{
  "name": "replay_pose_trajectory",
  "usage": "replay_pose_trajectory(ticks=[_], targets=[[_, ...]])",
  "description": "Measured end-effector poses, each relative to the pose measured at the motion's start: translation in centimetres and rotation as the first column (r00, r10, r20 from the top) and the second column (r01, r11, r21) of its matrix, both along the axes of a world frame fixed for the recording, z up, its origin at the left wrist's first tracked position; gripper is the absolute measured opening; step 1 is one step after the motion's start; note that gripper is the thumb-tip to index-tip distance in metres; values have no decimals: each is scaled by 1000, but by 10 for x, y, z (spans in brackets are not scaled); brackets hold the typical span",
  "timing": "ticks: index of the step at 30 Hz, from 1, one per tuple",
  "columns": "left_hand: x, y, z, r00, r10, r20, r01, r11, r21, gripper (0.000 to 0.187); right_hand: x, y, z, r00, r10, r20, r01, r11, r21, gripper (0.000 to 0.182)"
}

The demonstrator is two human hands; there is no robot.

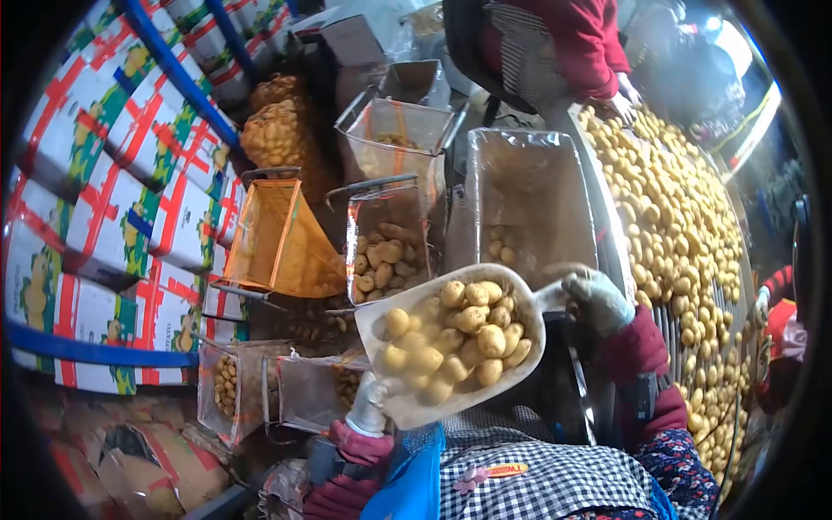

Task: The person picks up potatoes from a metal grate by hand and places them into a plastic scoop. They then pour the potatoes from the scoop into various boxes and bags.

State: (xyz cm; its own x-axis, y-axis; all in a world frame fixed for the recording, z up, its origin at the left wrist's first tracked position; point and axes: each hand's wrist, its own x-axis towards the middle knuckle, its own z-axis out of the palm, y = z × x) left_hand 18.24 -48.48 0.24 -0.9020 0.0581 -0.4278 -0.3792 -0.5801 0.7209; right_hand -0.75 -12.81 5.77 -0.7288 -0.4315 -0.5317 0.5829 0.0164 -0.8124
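Note:
A large white scoop full of potatoes is held level in front of my body. My right hand, in a pale glove, is closed round its handle on the right. At the scoop's lower left edge is my left hand, also gloved, with its fingers against the rim. Just beyond the scoop stand a plastic-lined box with a few potatoes at the bottom and a clear bag on a metal frame, partly filled with potatoes.
Many potatoes lie on a roller conveyor at the right, where another person's hand reaches in. An orange bag, more framed bags and stacked cartons stand left. Another person is at the far right edge.

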Motion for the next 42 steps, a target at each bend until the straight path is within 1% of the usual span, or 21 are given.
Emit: replay_pose_trajectory(ticks=[2, 4, 6, 7, 8, 12, 14, 16, 18, 20, 24, 25, 26, 28, 29, 30, 32, 37, 38, 40, 42], targets=[[8, -34, -36, 994, -79, -75, 73, 994, -77, 68, 6, 1, 11, 985, 129, 111, -132, 991, 28, 44], [-13, -33, 14, 998, -12, 59, 18, 994, -110, 65, 13, -16, 20, 934, 261, 245, -324, 906, 271, 37], [-4, -55, -15, 995, -70, 77, 81, 984, -160, 65, 18, -30, 32, 856, 420, 303, -503, 812, 295, 33], [-2, -60, -19, 994, -111, -4, 109, 986, -128, 64, 23, -23, 17, 827, 464, 318, -536, 821, 195, 33], [1, -65, -21, 985, -147, -87, 138, 985, -100, 63, 26, -17, 2, 789, 516, 333, -592, 784, 188, 34], [3, -71, -10, 978, -209, 17, 207, 945, -253, 64, 29, -27, 13, 637, 619, 459, -712, 701, 45, 26], [7, -77, -3, 974, -218, 65, 227, 952, -203, 63, 37, -30, 8, 608, 631, 481, -745, 663, 72, 26], [17, -83, 6, 974, -209, 85, 216, 974, -71, 61, 48, -38, 6, 622, 631, 463, -741, 666, 88, 25], [27, -78, 22, 992, -37, 118, 36, 999, 12, 60, 62, -39, 6, 674, 576, 462, -643, 766, -15, 23], [42, -72, 35, 989, 143, 25, -144, 987, 77, 63, 74, -42, 10, 706, 540, 459, -591, 806, -39, 23], [94, -63, 47, 908, 407, -102, -414, 908, -65, 60, 97, -40, 7, 760, 548, 349, -517, 836, -186, 25], [92, -50, 63, 902, 334, -273, -418, 833, -362, 56, 103, -38, 6, 771, 535, 347, -492, 845, -210, 25], [93, -40, 83, 953, 232, -194, -290, 885, -363, 72, 108, -36, 5, 779, 527, 341, -475, 850, -228, 25], [150, -60, 23, 858, 509, -68, -512, 843, -162, 66, 118, -35, 4, 795, 545, 268, -483, 835, -265, 25], [156, -44, 51, 869, 495, 9, -490, 862, -128, 57, 122, -37, 8, 816, 518, 255, -472, 853, -223, 26], [184, -49, 21, 829, 559, 8, -551, 821, -150, 51, 126, -38, 11, 837, 489, 246, -456, 871, -182, 26], [220, -30, 11, 730, 681, 54, -664, 726, -178, 55, 138, -41, 17, 837, 495, 234, -461, 868, -186, 28], [280, -13, -32, 597, 751, 283, -716, 658, -235, 50, 156, -54, 32, 839, 515, 176, -501, 857, -122, 33], [293, -14, -50, 590, 755, 287, -727, 651, -219, 50, 160, -60, 35, 837, 525, 155, -512, 851, -118, 33], [307, -9, -62, 596, 772, 221, -701, 634, -325, 51, 170, -84, 43, 833, 543, 107, -540, 840, -59, 34], [339, 3, -65, 579, 769, 271, -734, 636, -238, 52, 177, -112, 48, 801, 595, 64, -597, 802, 5, 39]])
